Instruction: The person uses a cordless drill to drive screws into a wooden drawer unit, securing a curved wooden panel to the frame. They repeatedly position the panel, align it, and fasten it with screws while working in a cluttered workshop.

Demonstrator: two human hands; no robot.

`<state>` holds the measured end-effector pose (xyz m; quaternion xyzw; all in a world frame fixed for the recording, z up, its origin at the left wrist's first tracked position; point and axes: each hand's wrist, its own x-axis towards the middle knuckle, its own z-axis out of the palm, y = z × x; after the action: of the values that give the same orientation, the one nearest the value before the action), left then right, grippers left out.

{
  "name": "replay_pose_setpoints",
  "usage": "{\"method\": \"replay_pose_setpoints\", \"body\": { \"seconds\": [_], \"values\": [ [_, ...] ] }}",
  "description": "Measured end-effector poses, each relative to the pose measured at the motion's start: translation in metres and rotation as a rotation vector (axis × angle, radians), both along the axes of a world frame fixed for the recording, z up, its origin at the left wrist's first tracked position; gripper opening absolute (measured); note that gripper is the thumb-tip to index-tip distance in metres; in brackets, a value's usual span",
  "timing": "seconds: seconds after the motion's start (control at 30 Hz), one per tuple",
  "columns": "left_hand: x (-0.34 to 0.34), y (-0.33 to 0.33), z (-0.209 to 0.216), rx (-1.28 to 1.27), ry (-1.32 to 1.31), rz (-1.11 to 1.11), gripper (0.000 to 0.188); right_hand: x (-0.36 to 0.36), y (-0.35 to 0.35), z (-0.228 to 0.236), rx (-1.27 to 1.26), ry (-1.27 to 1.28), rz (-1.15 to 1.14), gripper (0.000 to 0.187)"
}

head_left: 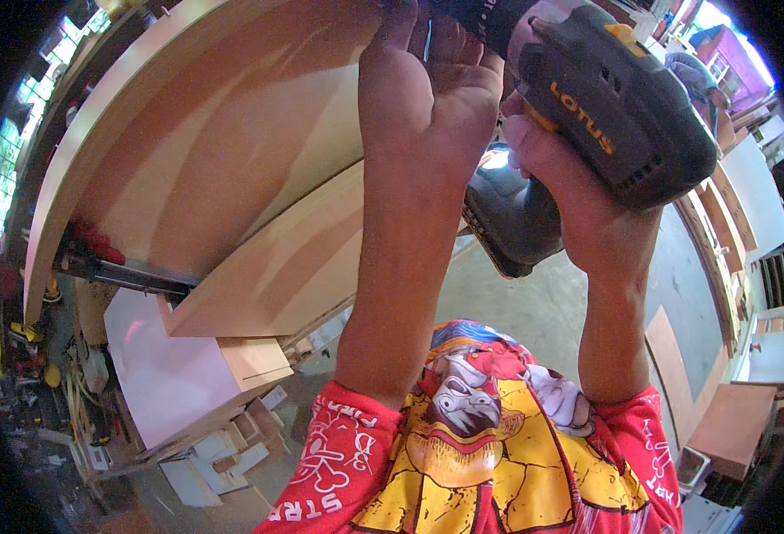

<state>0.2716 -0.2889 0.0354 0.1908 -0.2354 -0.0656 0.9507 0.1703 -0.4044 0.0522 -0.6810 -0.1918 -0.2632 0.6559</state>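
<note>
My right hand (559, 160) is wrapped round the grip of a dark grey cordless drill (619, 102) with yellow-orange accents, index finger at the trigger. The chuck points up and left, and its front end is cut off by the top edge. Just left of the chuck, my left hand (432, 89) is raised with the palm side showing and its fingers curled. What they hold is hidden past the frame's edge. Beside my left forearm stands a large pale wooden panel assembly (231, 125) with a raised rim. A long wooden board (272, 258) juts from it.
A bar clamp (134, 274) with red parts sits at the assembly's lower left corner. Below are a white-faced wooden box (165, 365) and wood offcuts (223, 463). Tools crowd the far left. Panels (721, 222) lean at the right, where another person (694, 76) bends over.
</note>
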Motion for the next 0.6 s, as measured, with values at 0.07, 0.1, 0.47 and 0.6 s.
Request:
{"method": "replay_pose_setpoints", "body": {
  "seconds": [0.07,0.1,0.47,0.6],
  "values": [
    [0.004,-0.003,-0.003,-0.044,0.055,-0.026,0.034,0.0,0.002,-0.001,0.014,0.019,-0.036,0.041],
    [0.002,-0.004,-0.005,-0.032,-0.003,-0.012,0.033,0.001,0.004,-0.001,0.013,0.029,-0.06,0.041],
    [-0.003,-0.001,0.006,-0.256,0.284,-0.235,0.03,-0.012,-0.003,-0.013,0.009,0.131,-0.244,0.04],
    [-0.009,-0.006,0.007,-0.245,0.332,-0.167,0.033,-0.014,-0.004,-0.011,0.001,0.117,-0.253,0.042]
  ]
}}
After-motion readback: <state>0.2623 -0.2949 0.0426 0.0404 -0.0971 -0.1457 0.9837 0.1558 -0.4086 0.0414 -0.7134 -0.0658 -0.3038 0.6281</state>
